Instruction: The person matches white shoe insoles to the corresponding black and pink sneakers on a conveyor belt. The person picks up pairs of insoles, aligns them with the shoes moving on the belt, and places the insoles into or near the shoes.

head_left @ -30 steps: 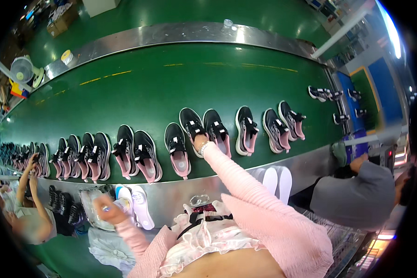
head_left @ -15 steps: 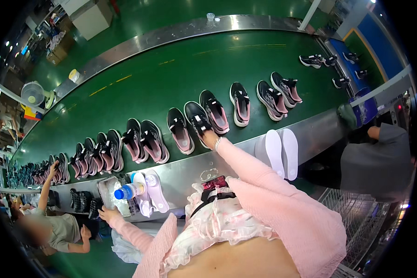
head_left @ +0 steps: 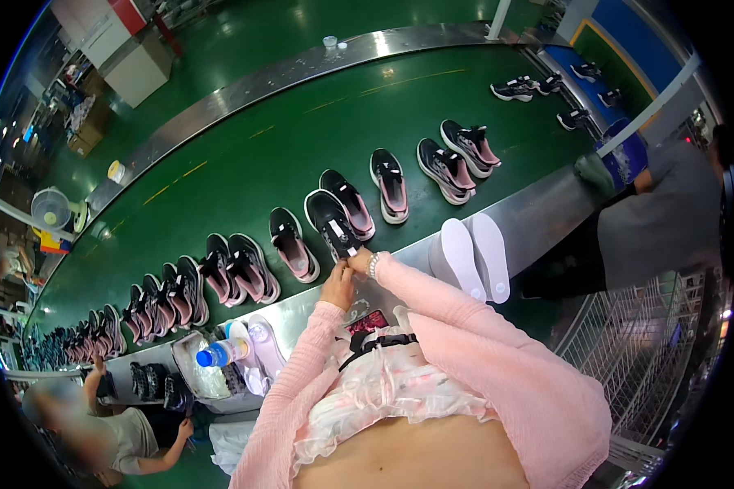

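Note:
A black sneaker (head_left: pixel 331 220) with a white sole rim and white tab stands at the front edge of the green belt (head_left: pixel 302 147), toe pointing away from me. My right hand (head_left: pixel 360 261) is closed on its heel end. From the left, my left hand (head_left: pixel 338 285) meets it at the same heel, fingers bent together; what lies between the fingertips is hidden. Right behind stands another black sneaker (head_left: pixel 347 204) with pink lining. To the left is a further sneaker (head_left: pixel 293 244), to the right a single one (head_left: pixel 389 186).
White insoles (head_left: pixel 473 259) lie on the metal ledge (head_left: pixel 538 224) at right. More insoles (head_left: pixel 265 346), a blue-capped bottle (head_left: pixel 220 353) and a tray (head_left: pixel 189 354) sit at left. A phone (head_left: pixel 367 322) is by my waist. Co-workers flank me, one at left (head_left: pixel 130 432), another at right (head_left: pixel 661 220).
My left hand has left the tray side and come right, up to the sneaker's heel beside my right hand. The whole view has shifted, so the sneakers appear further left.

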Demonstrator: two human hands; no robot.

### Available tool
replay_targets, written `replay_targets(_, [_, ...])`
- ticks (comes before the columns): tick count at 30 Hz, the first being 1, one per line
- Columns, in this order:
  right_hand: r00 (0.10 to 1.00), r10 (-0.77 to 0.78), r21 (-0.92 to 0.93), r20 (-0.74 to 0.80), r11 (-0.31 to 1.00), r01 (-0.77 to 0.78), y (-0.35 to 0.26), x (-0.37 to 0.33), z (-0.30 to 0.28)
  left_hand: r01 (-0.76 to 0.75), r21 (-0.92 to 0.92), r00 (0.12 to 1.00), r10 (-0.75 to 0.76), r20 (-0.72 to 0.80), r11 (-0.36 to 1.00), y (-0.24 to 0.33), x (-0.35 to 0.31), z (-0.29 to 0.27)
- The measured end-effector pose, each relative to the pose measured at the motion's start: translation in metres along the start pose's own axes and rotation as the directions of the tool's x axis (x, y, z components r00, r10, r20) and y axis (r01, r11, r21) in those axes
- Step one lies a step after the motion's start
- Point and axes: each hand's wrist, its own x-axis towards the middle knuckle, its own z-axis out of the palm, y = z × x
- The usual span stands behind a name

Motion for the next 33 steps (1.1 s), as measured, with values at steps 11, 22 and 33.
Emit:
replay_targets(11, [0.908, -0.413, -0.509, -0.067, 0.797, 0.325, 0.007, -0.07, 0.004, -0.191, 0.541, 0.979, 0.124, 0.159, 0.819, -0.025, 0.005, 0.044])
replay_targets(22, [0.656, -0.664, -0.447, -0.359, 0.739, 0.504, 0.013, -0.088, -0.014, 0.077, 0.386, 0.952, -0.182, 0.245, 0.919, -0.006, 0.04, 0.015])
replay_targets(33, [0.69, -0.522, -0.671, -0.502, 0.738, 0.07, -0.003, -0.067, -0.066, 0.099, 0.558, 0.97, -0.204, 0.13, 0.824, -0.021, 0.001, 0.049])
